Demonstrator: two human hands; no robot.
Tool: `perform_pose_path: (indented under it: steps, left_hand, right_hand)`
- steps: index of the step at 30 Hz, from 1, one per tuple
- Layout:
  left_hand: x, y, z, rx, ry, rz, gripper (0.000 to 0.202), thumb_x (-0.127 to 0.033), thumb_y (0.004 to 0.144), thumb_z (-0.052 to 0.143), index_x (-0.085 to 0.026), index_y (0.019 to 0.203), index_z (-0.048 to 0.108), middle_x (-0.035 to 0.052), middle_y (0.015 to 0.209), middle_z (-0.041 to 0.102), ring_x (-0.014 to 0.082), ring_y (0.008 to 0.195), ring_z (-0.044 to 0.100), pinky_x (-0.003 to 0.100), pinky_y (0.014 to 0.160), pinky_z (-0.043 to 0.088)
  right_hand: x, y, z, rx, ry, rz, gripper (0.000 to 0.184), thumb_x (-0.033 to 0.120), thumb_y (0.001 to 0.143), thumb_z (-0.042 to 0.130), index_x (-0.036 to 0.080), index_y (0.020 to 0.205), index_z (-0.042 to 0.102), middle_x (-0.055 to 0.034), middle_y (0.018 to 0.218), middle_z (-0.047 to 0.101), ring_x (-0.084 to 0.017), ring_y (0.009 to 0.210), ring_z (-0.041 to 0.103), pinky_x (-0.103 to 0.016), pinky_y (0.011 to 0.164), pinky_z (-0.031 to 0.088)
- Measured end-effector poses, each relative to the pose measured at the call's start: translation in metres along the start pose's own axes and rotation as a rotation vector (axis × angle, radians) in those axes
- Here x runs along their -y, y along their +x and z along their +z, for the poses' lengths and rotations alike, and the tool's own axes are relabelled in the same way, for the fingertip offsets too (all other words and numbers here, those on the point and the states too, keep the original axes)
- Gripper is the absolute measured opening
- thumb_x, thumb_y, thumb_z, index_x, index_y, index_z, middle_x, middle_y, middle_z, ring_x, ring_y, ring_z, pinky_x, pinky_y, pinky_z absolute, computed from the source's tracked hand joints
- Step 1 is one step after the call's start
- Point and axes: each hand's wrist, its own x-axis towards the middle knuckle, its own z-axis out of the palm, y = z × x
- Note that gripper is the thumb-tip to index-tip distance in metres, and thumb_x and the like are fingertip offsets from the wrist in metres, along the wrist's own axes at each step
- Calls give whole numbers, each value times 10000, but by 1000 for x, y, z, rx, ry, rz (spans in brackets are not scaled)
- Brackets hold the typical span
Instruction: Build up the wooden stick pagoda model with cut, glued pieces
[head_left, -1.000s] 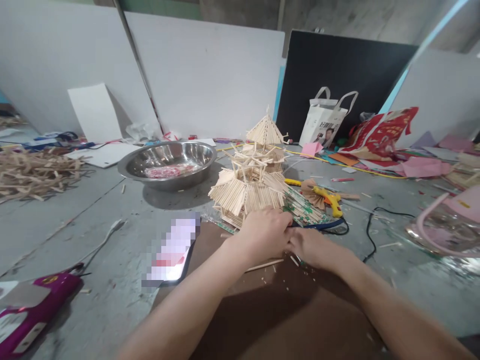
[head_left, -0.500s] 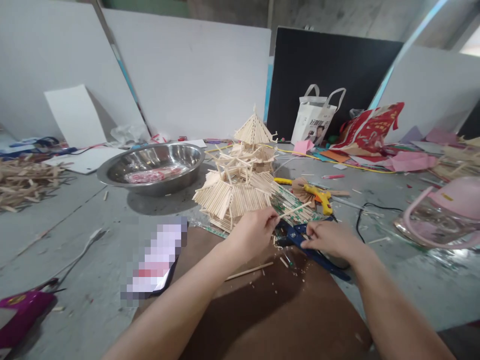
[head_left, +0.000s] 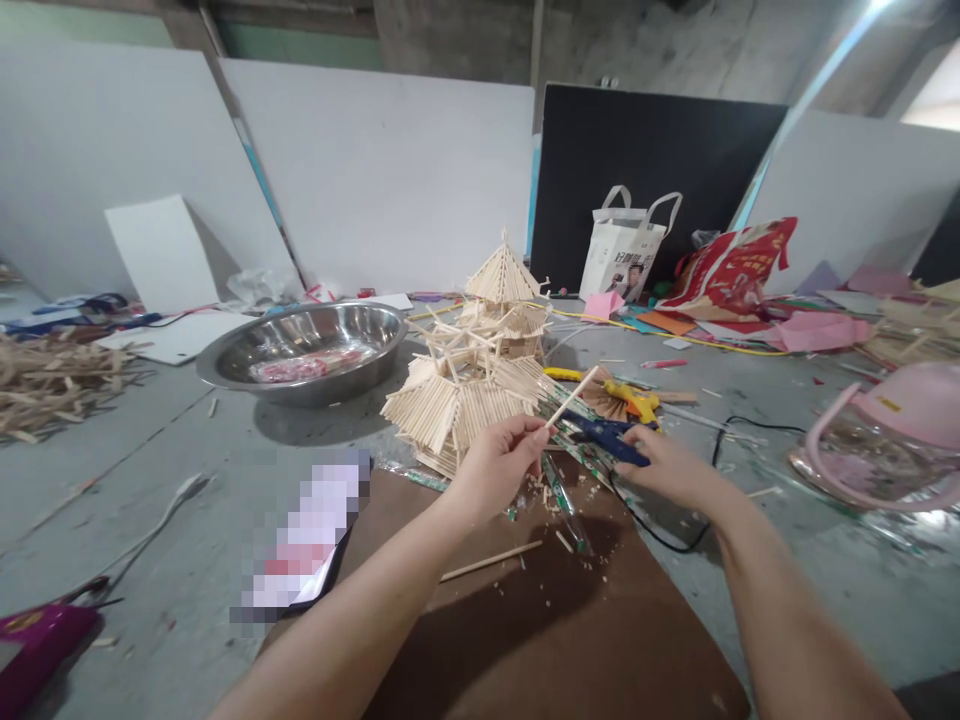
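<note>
A short length of wooden chopstick point(head_left: 574, 395) is pinched in the fingers of my left hand point(head_left: 499, 460), its free end pointing up and right. My right hand point(head_left: 671, 465) has its fingers around the handle end of a blue hand tool point(head_left: 604, 432), which looks like cutters. The tool lies over chopsticks in green-printed wrappers. Just beyond my left hand stands a tiered pavilion model point(head_left: 472, 405) built of wooden sticks, with a pointed roof point(head_left: 504, 272) behind. Below my hands, a loose stick point(head_left: 491, 561) and small chips rest on a brown board point(head_left: 540, 640).
A steel basin point(head_left: 315, 385) holding wrapped packets and a blurred-out phone point(head_left: 307, 540) are at left. A purple tool point(head_left: 45, 650) is at lower left. A yellow glue gun point(head_left: 634, 400), black cord point(head_left: 679, 548) and pink-lidded jug point(head_left: 892, 440) are at right.
The blue tool has moved up and away from me, and its handles look closer together. The chopstick in my left hand has tilted more upright. A clear wrapper on the board is more exposed.
</note>
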Motion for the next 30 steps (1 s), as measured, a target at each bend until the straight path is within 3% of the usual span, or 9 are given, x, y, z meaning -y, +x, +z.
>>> perform_pose_path:
  steps: [3,6,8,11,12,16,19,25,30]
  left_hand:
    - [0,0,3,-9,-56,-28,254,-369,795,422,-143,825,534,-53,496,434,31,383,292,158,356,220]
    - [3,-1,7,-47,-29,17,251,-366,796,426,-144,865,519,-50,516,440,38,406,325,160,372,252]
    - [2,-3,7,-105,47,90,261,-362,799,425,-149,918,518,-43,532,447,54,442,379,169,397,296]
    - [-9,-9,-10,-233,273,239,259,-324,816,400,-165,973,531,-22,560,490,76,488,441,184,431,345]
    - [-15,-13,-20,-276,375,282,251,-298,817,398,-174,987,534,-12,581,519,80,502,460,189,443,357]
    - [-42,-29,-71,-638,879,391,202,-234,779,457,-224,911,610,27,710,626,109,560,524,220,485,378]
    - [-55,-32,-94,-799,1201,312,194,-236,756,481,-256,865,641,31,665,642,141,534,532,243,463,352]
    - [-62,-15,-98,-653,1461,96,255,-202,740,446,-280,860,656,54,558,600,178,452,510,274,435,340]
    - [-64,-14,-98,-561,1518,-2,375,-136,711,429,-324,979,612,69,663,629,205,554,564,302,494,391]
  right_hand:
    - [0,-4,-9,-282,198,43,340,381,624,569,214,912,496,-29,741,610,-184,652,554,-264,558,371]
    - [7,-14,-10,-456,575,50,268,387,651,537,228,855,467,49,468,473,-134,398,439,-254,415,319]
    - [13,-20,-6,-426,894,-32,142,357,672,503,236,676,429,72,382,357,-108,324,348,-246,357,261]
    - [21,-25,2,-312,1179,-159,208,288,679,463,232,513,351,53,360,311,-101,338,337,-252,364,258]
    - [23,-25,5,-283,1227,-173,216,275,681,452,230,495,350,45,364,313,-101,347,340,-254,373,266]
    - [25,-16,16,-219,1300,-163,241,281,688,429,229,468,345,33,382,313,-108,376,340,-267,419,310]
    - [24,-10,25,-154,1234,-150,284,328,699,412,238,451,309,34,382,285,-118,381,328,-280,431,334]
    - [26,-11,32,-28,1288,-128,285,335,697,475,234,461,351,36,389,326,-103,360,320,-256,374,278]
    - [27,-13,32,50,1379,-147,318,294,706,487,210,416,390,31,373,350,-86,355,316,-248,387,262]
